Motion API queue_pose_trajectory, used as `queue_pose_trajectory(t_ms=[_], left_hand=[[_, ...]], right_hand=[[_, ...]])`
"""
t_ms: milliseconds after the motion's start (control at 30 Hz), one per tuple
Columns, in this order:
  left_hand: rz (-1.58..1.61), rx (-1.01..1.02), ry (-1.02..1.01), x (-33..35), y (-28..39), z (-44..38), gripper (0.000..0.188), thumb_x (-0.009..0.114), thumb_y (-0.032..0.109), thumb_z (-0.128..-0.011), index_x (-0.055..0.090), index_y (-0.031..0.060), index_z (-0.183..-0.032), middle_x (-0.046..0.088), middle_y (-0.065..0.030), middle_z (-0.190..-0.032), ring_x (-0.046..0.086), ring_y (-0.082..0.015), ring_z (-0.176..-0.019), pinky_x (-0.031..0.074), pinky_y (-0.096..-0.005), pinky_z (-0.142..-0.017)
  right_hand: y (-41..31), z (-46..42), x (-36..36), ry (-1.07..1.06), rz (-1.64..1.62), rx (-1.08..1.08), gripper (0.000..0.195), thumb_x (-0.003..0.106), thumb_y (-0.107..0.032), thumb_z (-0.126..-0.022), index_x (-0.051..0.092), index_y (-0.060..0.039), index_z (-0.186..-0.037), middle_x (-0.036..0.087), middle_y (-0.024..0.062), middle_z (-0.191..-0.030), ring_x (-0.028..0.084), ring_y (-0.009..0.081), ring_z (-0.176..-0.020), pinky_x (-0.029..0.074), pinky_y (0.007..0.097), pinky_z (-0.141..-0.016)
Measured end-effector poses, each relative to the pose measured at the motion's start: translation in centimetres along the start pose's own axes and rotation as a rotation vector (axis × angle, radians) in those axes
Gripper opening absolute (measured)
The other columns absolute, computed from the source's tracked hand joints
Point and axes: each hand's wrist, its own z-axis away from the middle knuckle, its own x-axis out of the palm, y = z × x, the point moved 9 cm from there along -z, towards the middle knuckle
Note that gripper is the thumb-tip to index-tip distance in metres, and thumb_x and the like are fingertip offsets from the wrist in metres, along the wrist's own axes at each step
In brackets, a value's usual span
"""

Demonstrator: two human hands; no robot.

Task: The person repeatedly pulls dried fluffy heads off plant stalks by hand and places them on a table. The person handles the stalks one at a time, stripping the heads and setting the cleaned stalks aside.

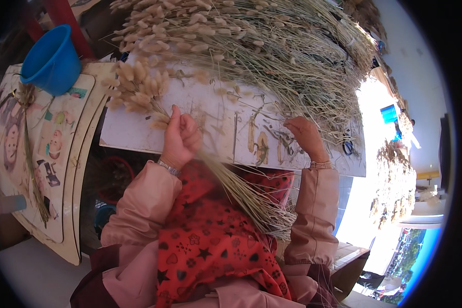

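My left hand (183, 134) is closed around a bunch of dried bunny-tail grass (138, 86); the fluffy heads fan out up-left, and the stems (246, 188) run down-right over a red patterned apron (208, 246). On the right, my right hand (304, 134) is raised over the white tabletop (215, 111), its fingers bent together near the stem ends of a large pile of dried grass (273, 50). Whether its fingertips pinch a stem cannot be made out. Stem scraps and a few loose heads lie on the tabletop between the hands.
A blue plastic bucket (54, 61) stands on a printed side table (13, 154) at left, with a tied grass bunch (30, 161) and a cup-like cylinder (9, 204). Dark-handled scissors (347, 147) lie at the white table's right end. A cardboard box (350, 265) is at lower right.
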Motion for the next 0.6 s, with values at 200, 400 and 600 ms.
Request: queue_pose_trajectory(t_ms=[200,400,600], left_hand=[[-0.007,0.002,0.011,-0.1,0.0,0.0,0.058,0.035,0.054,-0.100,0.041,0.0115,-0.061,0.020,0.0065,-0.049,0.013,-0.0073,-0.037,0.010,-0.0252,-0.036],[-0.012,0.012,-0.048,0.4,0.1,-0.1,0.055,0.035,0.053,-0.100,0.043,0.0116,-0.065,0.019,0.0067,-0.050,0.013,-0.0071,-0.038,0.009,-0.0247,-0.035],[-0.038,-0.004,0.033,0.4,0.2,0.3,0.038,0.041,0.047,-0.101,0.055,0.0112,-0.098,0.016,0.0079,-0.052,0.013,-0.0057,-0.040,0.012,-0.0238,-0.036]], right_hand=[[0.6,1.6,1.0,-0.304,-0.491,0.253,0.026,0.051,-0.012,-0.095,0.063,-0.0068,-0.117,0.065,0.0094,-0.075,0.061,0.0165,-0.066,0.049,0.0288,-0.065],[-3.7,2.1,2.8,-0.358,-0.371,0.106,0.031,0.047,-0.004,-0.091,0.059,-0.0084,-0.120,0.065,0.0061,-0.074,0.059,0.0137,-0.062,0.050,0.0294,-0.060],[-6.5,2.6,4.3,-0.354,-0.532,0.141,0.019,0.049,-0.014,-0.098,0.061,-0.0055,-0.110,0.061,0.0021,-0.076,0.055,0.0096,-0.063,0.046,0.0243,-0.058]])
